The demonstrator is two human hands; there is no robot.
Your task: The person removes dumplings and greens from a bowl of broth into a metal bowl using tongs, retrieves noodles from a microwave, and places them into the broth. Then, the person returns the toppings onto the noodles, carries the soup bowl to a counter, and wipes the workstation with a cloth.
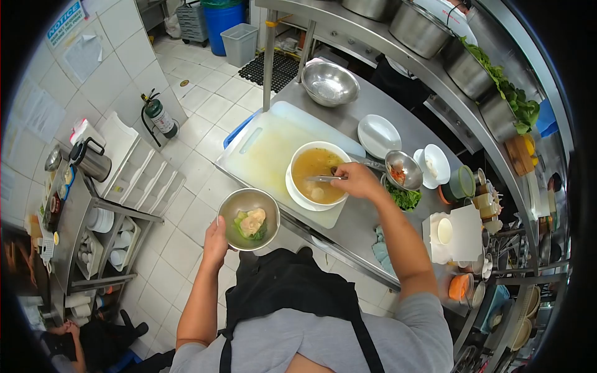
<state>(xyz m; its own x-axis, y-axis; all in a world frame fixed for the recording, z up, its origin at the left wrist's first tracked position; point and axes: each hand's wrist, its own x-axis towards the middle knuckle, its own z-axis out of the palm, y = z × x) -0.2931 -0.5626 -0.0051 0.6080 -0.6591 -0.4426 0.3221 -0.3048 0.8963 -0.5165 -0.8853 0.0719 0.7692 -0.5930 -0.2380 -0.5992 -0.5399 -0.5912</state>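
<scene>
My left hand grips the rim of a steel bowl that holds green leaves and a pale, pinkish lump of food. With my right hand I hold metal tongs, their tips over a white bowl of yellowish broth. Pale pieces show in the broth. Under that bowl is a white plate, resting on a pale cutting board. Just right of my right hand sits a small steel bowl with orange-red bits, beside leafy greens.
A steel colander, an oval white dish and a white box stand on the steel counter. Pots line the shelf above. A rack stands at left. Other people are partly visible lower left and upper right.
</scene>
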